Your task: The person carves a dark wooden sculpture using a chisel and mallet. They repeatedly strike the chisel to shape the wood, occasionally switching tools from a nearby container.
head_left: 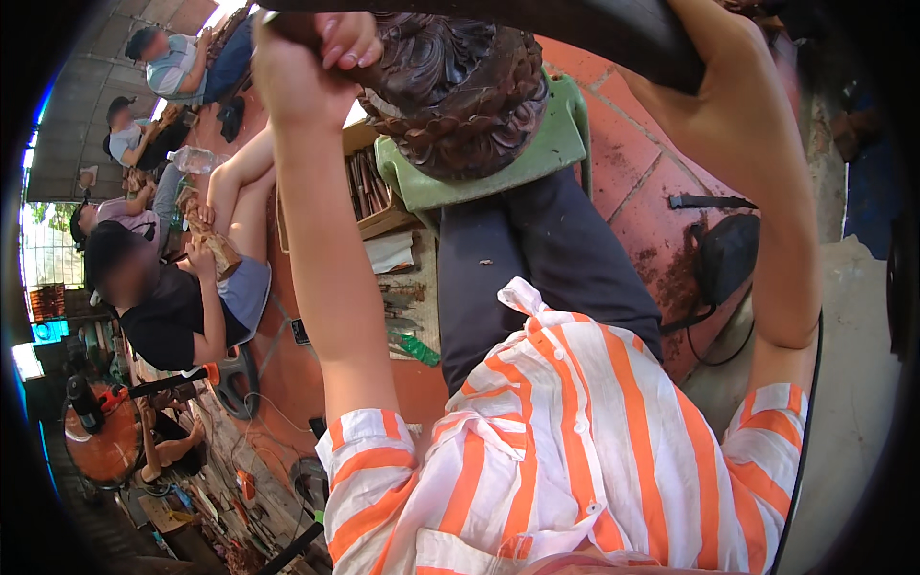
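A dark, smooth, curved piece (575, 27) spans the top edge of the head view, close up; its kind does not show. My right hand (698, 67) is closed round its right end, with the fingers partly hidden behind it. At its left end my left hand (321, 57) is raised with curled fingers, closed against the dark piece and partly cut off by the picture's edge. Below and between my hands, a dark brown carved wooden piece (460, 105) with leaf-like relief rests on a green plastic stool (479, 187), just beyond my knees.
A wooden box of carving tools (369, 187) stands left of the stool, near a crumpled green wrapper (417, 349). On the tiled floor at right lies a black bag (728, 251). Several people sit along the left, the nearest holding a carved wooden piece (218, 251). A fan (235, 383) stands behind.
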`<state>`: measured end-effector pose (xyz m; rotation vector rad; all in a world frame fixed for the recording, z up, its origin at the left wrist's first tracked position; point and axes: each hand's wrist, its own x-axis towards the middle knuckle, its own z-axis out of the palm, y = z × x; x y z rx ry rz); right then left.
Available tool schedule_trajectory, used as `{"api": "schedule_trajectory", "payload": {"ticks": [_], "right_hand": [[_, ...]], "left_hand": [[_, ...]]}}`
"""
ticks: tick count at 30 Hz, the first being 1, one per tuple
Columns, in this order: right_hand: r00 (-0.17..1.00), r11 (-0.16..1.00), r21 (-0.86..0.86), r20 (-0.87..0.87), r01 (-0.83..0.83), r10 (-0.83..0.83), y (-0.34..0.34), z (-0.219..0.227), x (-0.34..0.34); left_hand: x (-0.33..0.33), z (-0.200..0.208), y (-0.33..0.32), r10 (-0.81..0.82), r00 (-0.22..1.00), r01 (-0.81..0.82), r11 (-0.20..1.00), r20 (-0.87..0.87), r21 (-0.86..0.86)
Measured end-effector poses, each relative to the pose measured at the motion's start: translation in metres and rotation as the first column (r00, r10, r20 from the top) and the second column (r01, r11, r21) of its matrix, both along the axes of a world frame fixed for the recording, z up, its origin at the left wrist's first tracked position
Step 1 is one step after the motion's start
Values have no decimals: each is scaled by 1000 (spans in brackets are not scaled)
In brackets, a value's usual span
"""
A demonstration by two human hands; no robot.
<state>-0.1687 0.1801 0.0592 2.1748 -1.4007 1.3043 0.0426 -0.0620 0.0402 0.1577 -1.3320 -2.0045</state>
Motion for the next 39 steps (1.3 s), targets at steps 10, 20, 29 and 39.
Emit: {"api": "schedule_trajectory", "payload": {"ticks": [10, 20, 29, 39], "right_hand": [[996, 989, 151, 90, -2, -12, 13, 4, 15], [995, 992, 127, 94, 23, -35, 15, 0, 19], [994, 994, 91, 78, 64, -71, 16, 3, 35], [982, 962, 212, -123, 170, -146, 7, 4, 31]], "left_hand": [[-5, -30, 72, 82, 965, -149, 954, -251, -261], [-12, -55, 70, 294, 921, -334, 934, -257, -128], [-13, -53, 71, 451, 857, -452, 890, -248, 57], [-33, -102, 59, 803, 461, -856, 292, -377, -426]]}}
